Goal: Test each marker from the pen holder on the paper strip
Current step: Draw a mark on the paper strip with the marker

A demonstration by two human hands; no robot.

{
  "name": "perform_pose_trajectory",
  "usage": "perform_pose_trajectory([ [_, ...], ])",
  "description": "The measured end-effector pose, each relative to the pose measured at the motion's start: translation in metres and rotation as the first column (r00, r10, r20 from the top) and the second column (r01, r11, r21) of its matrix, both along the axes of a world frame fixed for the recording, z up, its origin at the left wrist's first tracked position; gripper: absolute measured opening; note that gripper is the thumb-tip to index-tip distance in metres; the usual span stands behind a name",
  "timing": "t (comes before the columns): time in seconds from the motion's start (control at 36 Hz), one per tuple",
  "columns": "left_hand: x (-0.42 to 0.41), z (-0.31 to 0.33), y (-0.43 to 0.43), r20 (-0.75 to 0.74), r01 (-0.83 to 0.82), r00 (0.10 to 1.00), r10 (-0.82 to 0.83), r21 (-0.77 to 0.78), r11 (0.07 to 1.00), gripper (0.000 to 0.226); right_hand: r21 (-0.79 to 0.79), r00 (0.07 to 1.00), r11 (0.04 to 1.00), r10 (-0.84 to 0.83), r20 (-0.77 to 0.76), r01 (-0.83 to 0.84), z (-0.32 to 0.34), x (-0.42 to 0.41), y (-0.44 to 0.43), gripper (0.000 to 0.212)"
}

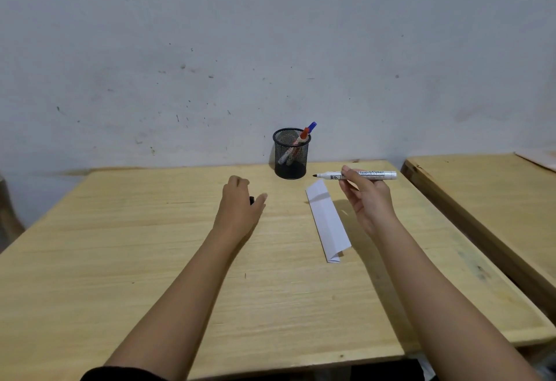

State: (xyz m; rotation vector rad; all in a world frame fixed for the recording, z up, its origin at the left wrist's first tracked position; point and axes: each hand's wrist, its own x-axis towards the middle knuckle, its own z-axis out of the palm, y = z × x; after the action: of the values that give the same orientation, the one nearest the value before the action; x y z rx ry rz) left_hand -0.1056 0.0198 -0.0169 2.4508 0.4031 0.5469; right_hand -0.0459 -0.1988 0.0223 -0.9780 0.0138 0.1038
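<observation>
While a pale wooden table (150,260) fills the near scene against a scuffed grey wall (210,49), a second table (481,188) stands just beside it on the right. The left hand (237,203) hovers left of centre, fingers curled around a small black cap (251,200). The right hand (368,200) pinches an uncapped white marker (361,175), held level, tip pointing left, above the far end of the paper strip (328,221). Far centre stands the black mesh pen holder (291,155), with a red-capped marker (304,135) and a blue-capped marker (311,126) inside.
</observation>
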Motion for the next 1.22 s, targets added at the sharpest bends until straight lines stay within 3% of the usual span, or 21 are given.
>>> perform_pose_trajectory([
  [0.11,-0.014,0.01,-0.028,0.129,0.096,0.988,-0.086,-0.079,0.992,0.045,0.016,1.0,1.0,-0.012,-0.016,0.012,-0.001,0.003,-0.004,0.012],
  [0.28,-0.023,0.0,-0.067,-0.011,0.434,0.9,-0.436,-0.072,0.898,0.05,0.077,0.997,0.994,-0.078,-0.021,0.079,0.001,0.008,-0.008,0.02],
  [0.36,-0.02,-0.006,-0.073,-0.081,0.497,0.864,-0.498,-0.026,0.867,0.053,0.089,0.995,0.991,-0.102,-0.007,0.102,0.002,0.01,-0.011,0.017],
  [0.56,-0.016,-0.016,-0.081,-0.259,0.556,0.806,-0.532,0.023,0.831,0.054,0.054,0.994,0.993,-0.108,0.002,0.108,-0.002,0.015,-0.012,0.026],
  [0.72,-0.016,-0.019,-0.084,-0.288,0.542,0.817,-0.5,0.085,0.836,0.056,0.036,0.994,0.995,-0.097,-0.041,0.098,-0.013,0.025,0.0,0.024],
  [0.92,-0.014,-0.021,-0.083,-0.323,0.536,0.814,-0.482,0.1,0.838,0.065,-0.166,0.994,0.984,-0.084,-0.072,0.071,-0.027,0.044,0.02,0.024],
  [1.06,-0.013,-0.02,-0.083,-0.334,0.526,0.817,-0.469,0.103,0.844,0.07,-0.022,0.997,1.0,-0.015,-0.077,0.014,-0.029,0.056,0.038,0.03],
  [1.11,-0.011,-0.021,-0.082,-0.343,0.525,0.816,-0.465,0.105,0.845,0.07,-0.155,1.0,0.988,-0.015,-0.013,0.013,-0.031,0.061,0.043,0.033],
  [1.17,-0.01,-0.02,-0.082,-0.345,0.524,0.817,-0.463,0.105,0.845,0.07,-0.37,0.998,0.928,-0.016,0.064,0.039,-0.034,0.063,0.048,0.034],
  [1.22,-0.01,-0.02,-0.082,-0.344,0.523,0.817,-0.463,0.105,0.846,0.07,-0.481,0.993,0.873,-0.024,0.118,0.078,-0.038,0.064,0.051,0.029],
])
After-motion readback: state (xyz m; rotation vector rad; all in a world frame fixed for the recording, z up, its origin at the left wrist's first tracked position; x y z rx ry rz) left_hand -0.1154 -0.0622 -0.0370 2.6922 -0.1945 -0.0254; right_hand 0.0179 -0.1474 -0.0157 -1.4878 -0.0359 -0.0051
